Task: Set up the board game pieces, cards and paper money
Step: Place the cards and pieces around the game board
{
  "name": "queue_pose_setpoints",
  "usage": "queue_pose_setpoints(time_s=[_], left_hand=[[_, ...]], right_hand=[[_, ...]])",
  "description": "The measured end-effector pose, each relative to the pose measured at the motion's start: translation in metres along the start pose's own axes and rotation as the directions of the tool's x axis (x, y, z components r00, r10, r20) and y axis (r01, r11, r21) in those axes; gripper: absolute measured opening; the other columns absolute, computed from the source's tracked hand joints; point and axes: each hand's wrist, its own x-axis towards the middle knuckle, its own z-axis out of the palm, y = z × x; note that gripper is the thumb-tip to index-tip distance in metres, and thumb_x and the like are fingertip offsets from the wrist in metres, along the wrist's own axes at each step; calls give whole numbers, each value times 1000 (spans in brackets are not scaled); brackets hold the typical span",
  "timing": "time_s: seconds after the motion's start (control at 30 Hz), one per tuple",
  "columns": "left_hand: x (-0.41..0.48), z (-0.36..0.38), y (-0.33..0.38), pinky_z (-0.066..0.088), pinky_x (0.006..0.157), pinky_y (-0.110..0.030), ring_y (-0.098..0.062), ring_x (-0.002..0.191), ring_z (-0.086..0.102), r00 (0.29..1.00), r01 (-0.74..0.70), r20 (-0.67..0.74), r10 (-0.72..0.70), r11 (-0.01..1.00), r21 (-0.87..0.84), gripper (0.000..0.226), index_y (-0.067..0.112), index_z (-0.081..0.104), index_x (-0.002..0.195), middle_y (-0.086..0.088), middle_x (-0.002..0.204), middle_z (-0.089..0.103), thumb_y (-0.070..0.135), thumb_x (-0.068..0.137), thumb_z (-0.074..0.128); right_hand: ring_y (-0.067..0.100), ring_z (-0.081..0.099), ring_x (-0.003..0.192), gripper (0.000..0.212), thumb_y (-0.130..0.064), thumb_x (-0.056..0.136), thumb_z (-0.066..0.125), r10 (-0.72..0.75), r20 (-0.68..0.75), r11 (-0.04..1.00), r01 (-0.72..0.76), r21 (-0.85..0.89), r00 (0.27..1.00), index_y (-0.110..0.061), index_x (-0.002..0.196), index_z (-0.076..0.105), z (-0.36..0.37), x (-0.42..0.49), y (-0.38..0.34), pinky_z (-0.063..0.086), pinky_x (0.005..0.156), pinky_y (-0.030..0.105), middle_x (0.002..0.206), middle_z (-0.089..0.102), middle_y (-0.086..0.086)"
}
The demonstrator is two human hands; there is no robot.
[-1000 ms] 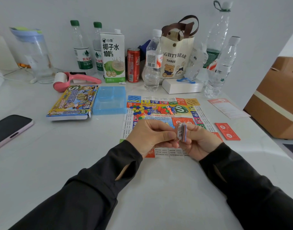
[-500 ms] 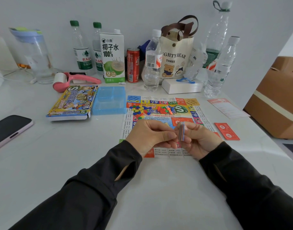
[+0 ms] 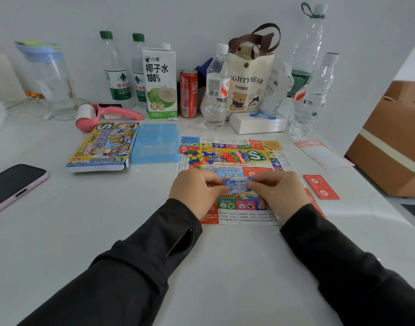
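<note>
Holding the blue bundle (image 3: pixel 238 184) face-on to the camera, the two hands have it just above the near half of the game board (image 3: pixel 271 147); whether it touches the board I cannot tell. I judge it to be a thin pack of paper money or cards: very light, limp, slick-faced, and likely to fan or slide apart if nipped at one corner only. I would take it by its two short ends, thumbs on the face and fingers behind, and that is how it is gripped here. The left hand (image 3: pixel 197 191) pinches the left end and the right hand (image 3: pixel 280 194) the right end, both curled close, knuckles up, with black sleeves coming in from the near side. On the board's far half lie heaps of small coloured pieces (image 3: pixel 197 157). A red card (image 3: pixel 321 187) lies just right of the board. A blue tray (image 3: pixel 154 143) sits just beside its far left corner, with the game box (image 3: pixel 103 147) further left.
</note>
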Motion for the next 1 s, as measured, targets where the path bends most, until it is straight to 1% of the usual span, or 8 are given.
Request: queue_pose_setpoints(time_s=[0.1,0.17,0.4,0.5,0.6,0.73,0.87,1.0], left_hand=[[2,2,-4,40,73,-17,-9,89,58,997,-1,80,-16,980,197,27,22,71,106,6,105,68,37,86,62],[2,2,-4,38,74,-17,-10,93,57,995,-11,96,-11,973,232,28,22,69,110,6,109,67,37,88,58],[1,4,-2,42,76,-28,-18,96,56,980,-160,178,86,874,459,32,23,62,118,0,106,61,37,96,43],[1,6,-1,43,75,-28,-18,97,55,973,-204,204,106,810,550,36,22,59,120,0,106,58,39,98,37],[1,8,2,45,78,-30,-20,102,54,967,-242,220,129,734,635,36,18,56,120,-2,110,57,38,99,35],[0,12,4,46,81,-31,-21,107,52,964,-261,220,147,667,698,31,15,55,121,-3,113,56,29,101,36],[-1,13,5,45,82,-30,-21,109,52,967,-249,214,138,684,685,32,13,55,120,-3,114,56,30,100,36],[-2,9,2,38,72,-26,-18,98,54,981,-176,167,98,811,558,34,19,61,112,0,105,59,36,98,36]], right_hand=[[1,51,59,16,-22,86,64,-61,-1,944,58,-326,998,-16,98,71,5,1,3,36,52,10,81,62,-5],[2,47,65,19,-25,87,63,-101,4,903,93,-419,995,-16,101,72,6,0,1,33,55,9,89,64,-2],[7,46,77,25,-30,91,55,-116,50,823,125,-554,992,-18,110,66,6,-2,-5,34,58,10,97,59,-5],[9,47,84,27,-33,93,51,-122,77,767,143,-626,990,-18,112,64,7,-4,-6,40,71,18,108,59,-2],[10,45,90,33,-39,95,44,-140,122,666,184,-723,983,-19,114,61,8,-5,-9,39,77,21,109,57,-2],[15,48,103,36,-39,97,38,-147,165,585,220,-781,975,-16,117,58,11,-6,-12,40,86,25,111,56,-1],[15,48,103,34,-38,97,38,-145,179,561,229,-795,973,-16,116,58,11,-6,-12,40,86,25,112,55,0],[11,45,85,31,-38,96,43,-116,140,645,182,-742,983,-16,104,62,9,-6,-12,38,73,22,103,57,0]])
